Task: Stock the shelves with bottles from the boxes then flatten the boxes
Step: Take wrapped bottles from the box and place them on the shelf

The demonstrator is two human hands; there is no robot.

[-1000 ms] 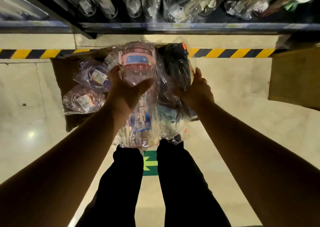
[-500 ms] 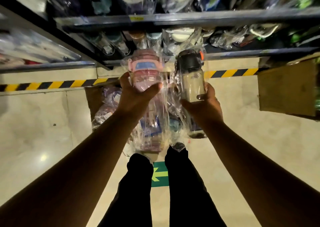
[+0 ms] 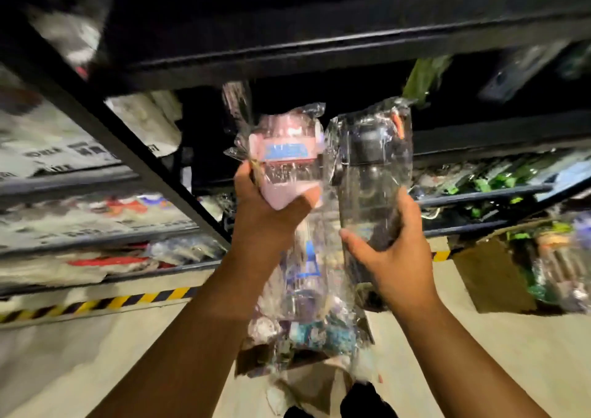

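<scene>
Left hand (image 3: 265, 213) gripping pink-capped bottle (image 3: 284, 165), right hand (image 3: 390, 251) gripping black-capped bottle (image 3: 371, 174) | both film-wrapped, side by side before dark shelf rail (image 3: 319, 50) | step: stocking, likely mid-lift | next: needs a free gap, upright set-down, care with slippery film | below: pale floor (image 3: 80, 353), hazard tape (image 3: 128, 301), cardboard box (image 3: 489, 280) at right, blurred

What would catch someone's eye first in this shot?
Two plastic-wrapped bottles held up side by side at centre: a pink-lidded bottle gripped by the left hand and a black-lidded bottle in the right hand. Behind them run dark shelves of blurred goods; a yellow-black hazard stripe crosses the floor at lower left.
</scene>
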